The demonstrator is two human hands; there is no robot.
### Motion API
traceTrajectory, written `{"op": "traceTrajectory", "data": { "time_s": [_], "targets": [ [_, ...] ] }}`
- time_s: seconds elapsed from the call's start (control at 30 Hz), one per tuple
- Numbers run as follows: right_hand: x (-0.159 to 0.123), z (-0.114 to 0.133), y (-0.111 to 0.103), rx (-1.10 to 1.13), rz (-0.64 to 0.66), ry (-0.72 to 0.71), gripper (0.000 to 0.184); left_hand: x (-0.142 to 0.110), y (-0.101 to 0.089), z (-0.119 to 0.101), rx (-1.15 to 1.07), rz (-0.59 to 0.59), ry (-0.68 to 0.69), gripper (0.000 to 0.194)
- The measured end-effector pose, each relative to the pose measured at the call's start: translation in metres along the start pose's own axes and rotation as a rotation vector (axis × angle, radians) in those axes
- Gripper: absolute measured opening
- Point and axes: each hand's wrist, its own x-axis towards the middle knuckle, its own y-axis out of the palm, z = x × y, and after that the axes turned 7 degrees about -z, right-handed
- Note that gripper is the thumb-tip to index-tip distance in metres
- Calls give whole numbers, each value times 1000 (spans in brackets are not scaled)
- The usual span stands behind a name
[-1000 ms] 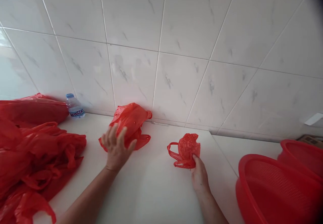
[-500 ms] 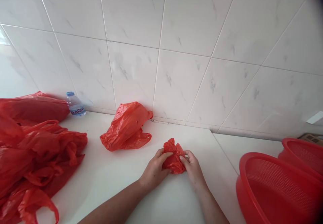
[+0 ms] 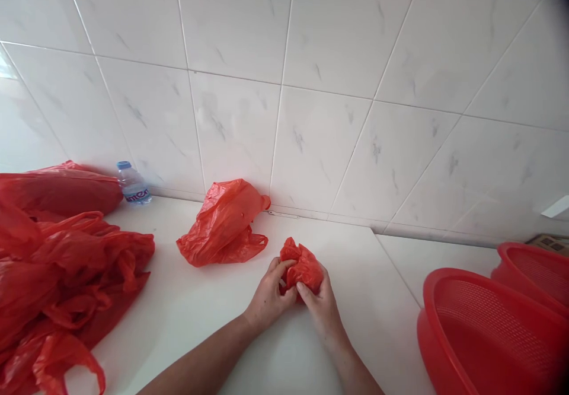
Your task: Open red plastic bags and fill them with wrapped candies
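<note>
A crumpled red plastic bag (image 3: 306,266) is bunched up between my two hands, low over the white tabletop (image 3: 200,318). My left hand (image 3: 272,293) grips its left side, fingers curled into the folds. My right hand (image 3: 320,301) holds the bag's right side, thumb pressed on the near face and fingers mostly hidden behind it. Whether anything is inside the bag cannot be seen. Beyond my left hand, another red plastic bag (image 3: 226,223) rests loosely near the wall.
A heap of red plastic bags (image 3: 75,264) covers the table's left side. Behind it stands a small water bottle (image 3: 134,184) with a blue cap. Two red plastic baskets (image 3: 448,324) with perforated walls are at right. A tiled wall (image 3: 329,146) bounds the back.
My right hand has moved left and inward, bringing its thumb close to my left hand. The bag between them is squeezed into a more compact bunch and has shifted slightly left.
</note>
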Motion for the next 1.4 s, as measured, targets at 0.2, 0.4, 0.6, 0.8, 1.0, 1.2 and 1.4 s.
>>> {"op": "traceTrajectory", "data": {
  "time_s": [0.2,0.4,0.6,0.8,1.0,1.2,1.4],
  "targets": [
    [18,-5,-31,261,-117,253,25,7,-9,13,49,-101,-34,63],
    [38,-3,-72,362,-238,266,19,19,-30,25,70,-177,-126,20],
    [39,0,-79,367,-258,223,23,19,-32,21,17,-186,-148,18],
    [31,-4,-60,256,-260,147,58,21,-33,21,-10,-221,-173,26],
    [16,-9,-29,-337,-287,-27,82,13,-29,18,81,-107,-99,88],
    [24,-6,-46,-216,-378,76,17,10,-30,22,325,-32,66,79],
    [37,3,-71,35,-453,187,17,28,-64,31,426,-242,96,35]
  ]
}}
